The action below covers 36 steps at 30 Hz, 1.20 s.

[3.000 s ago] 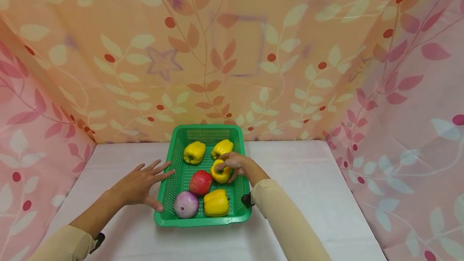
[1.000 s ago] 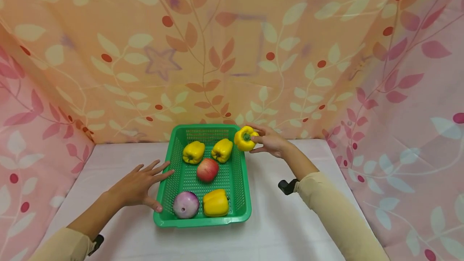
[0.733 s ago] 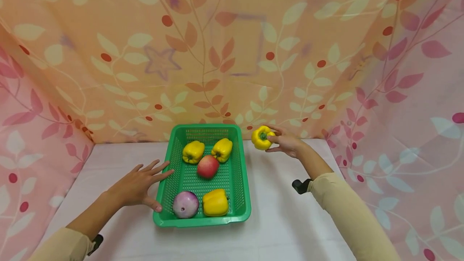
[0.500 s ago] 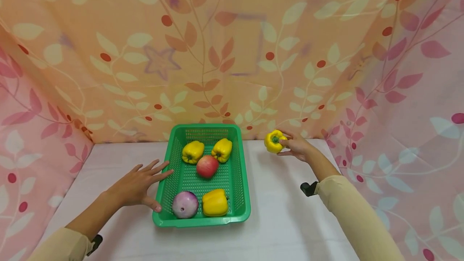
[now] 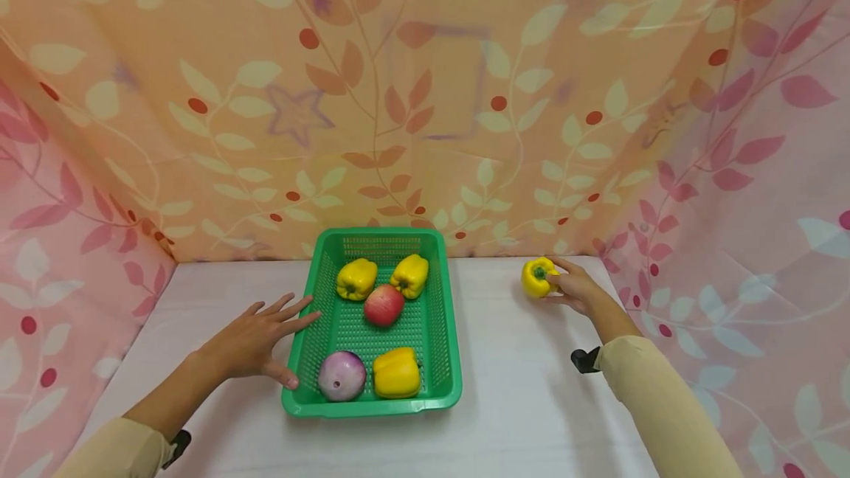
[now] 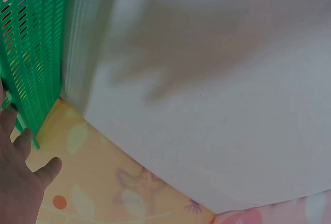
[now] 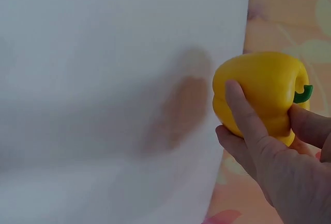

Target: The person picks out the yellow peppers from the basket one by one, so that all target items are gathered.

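Note:
Toward the back right of the table, my right hand point(image 5: 579, 293) grips a yellow bell pepper point(image 5: 535, 278) by its side. In the right wrist view the pepper point(image 7: 258, 87) has its green stem turned toward the thumb, and a shadow falls on the cloth beside it. My left hand point(image 5: 255, 338), fingers spread, is at the left rim of a green plastic basket point(image 5: 372, 409). Inside the basket are a yellow bell pepper point(image 5: 356, 279) at back left, another pepper point(image 5: 409, 276) at back right, a red apple point(image 5: 384, 306), a purple onion point(image 5: 341, 376) and a front pepper point(image 5: 397, 373).
A white cloth point(image 5: 505, 389) covers the table. Patterned fabric point(image 5: 425, 94) with leaves rises behind it, and pink leafy fabric point(image 5: 764, 242) stands along the right side. The basket's perforated side wall point(image 6: 36, 43) shows in the left wrist view.
My right hand lifted the yellow bell pepper out of the basket, carried it right and lowered it toward the table. The apple shifted back and right inside the basket. My left hand stayed put.

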{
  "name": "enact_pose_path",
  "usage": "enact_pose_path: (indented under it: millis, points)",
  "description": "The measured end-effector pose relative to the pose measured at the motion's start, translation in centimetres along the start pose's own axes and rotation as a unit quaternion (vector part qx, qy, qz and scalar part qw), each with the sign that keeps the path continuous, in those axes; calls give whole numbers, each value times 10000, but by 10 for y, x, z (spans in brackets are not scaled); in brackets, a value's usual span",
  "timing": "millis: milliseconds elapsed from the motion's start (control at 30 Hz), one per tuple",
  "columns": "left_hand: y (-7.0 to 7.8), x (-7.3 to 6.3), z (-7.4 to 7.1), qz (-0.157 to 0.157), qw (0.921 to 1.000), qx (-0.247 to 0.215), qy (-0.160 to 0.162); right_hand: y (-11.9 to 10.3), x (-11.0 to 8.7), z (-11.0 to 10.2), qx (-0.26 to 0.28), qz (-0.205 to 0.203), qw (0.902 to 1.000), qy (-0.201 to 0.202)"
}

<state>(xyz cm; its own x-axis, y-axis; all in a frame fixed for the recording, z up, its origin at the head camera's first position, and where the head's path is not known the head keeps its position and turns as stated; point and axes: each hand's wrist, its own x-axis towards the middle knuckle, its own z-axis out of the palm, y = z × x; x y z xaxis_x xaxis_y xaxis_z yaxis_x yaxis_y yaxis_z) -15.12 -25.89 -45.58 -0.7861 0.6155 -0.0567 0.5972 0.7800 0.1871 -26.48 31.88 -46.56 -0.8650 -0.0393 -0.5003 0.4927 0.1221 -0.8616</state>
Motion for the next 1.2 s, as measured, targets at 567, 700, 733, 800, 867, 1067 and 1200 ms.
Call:
enact_pose_path:
  millis: [567, 700, 733, 800, 867, 1067, 1200]
  points:
    - [-4, 0, 5, -1, 10000, 49, 16, 35, 12, -20, 133, 293, 9965, 768]
    - [-3, 0, 5, 27, 10000, 77, 46, 34, 12, -21, -29, 285, 9962, 824]
    - [-3, 0, 5, 34, 9999, 76, 56, 34, 12, -22, -113, 270, 9960, 846]
    - [-2, 0, 4, 42, 10000, 60, 61, 34, 12, -22, -261, 249, 9955, 881]
    - [-2, -1, 4, 39, 10000, 36, 56, 34, 13, -22, -314, 231, 9953, 882]
    - [-2, -1, 5, 45, 9999, 60, 112, 32, 14, -20, -343, 199, 9952, 896]
    - [-2, -1, 5, 47, 9999, 85, 128, 28, 13, -19, -417, 296, 9946, 902]
